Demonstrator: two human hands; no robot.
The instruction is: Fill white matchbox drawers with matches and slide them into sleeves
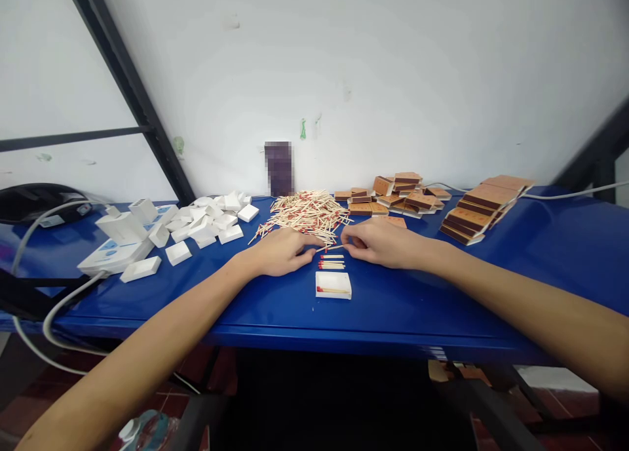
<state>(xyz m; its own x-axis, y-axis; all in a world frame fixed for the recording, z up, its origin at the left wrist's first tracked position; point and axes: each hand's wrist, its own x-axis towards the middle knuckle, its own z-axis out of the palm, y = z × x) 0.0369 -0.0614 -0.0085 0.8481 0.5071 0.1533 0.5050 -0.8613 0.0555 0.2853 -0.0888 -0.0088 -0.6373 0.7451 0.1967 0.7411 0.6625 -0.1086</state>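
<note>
My left hand (pixel 285 252) is closed, thumb and index finger at the left end of a matchstick just in front of the match pile (pixel 314 214). My right hand (pixel 376 242) faces it with curled fingers, pinching at the right end of a matchstick (pixel 335 247) that spans the gap. Whether one or two sticks are there is hard to tell. Below lies a small row of red-tipped matches (pixel 333 264), heads to the left. Nearer me an open white matchbox tray (pixel 339 278) holds a few matches along its front side.
White inner trays (pixel 211 215) are heaped at the left beside a white power strip (pixel 115 253) with plugs. Brown matchbox sleeves (pixel 407 192) lie behind my right hand, with more stacked sleeves (pixel 484 205) farther right. A pixelated dark object (pixel 279 168) leans against the wall.
</note>
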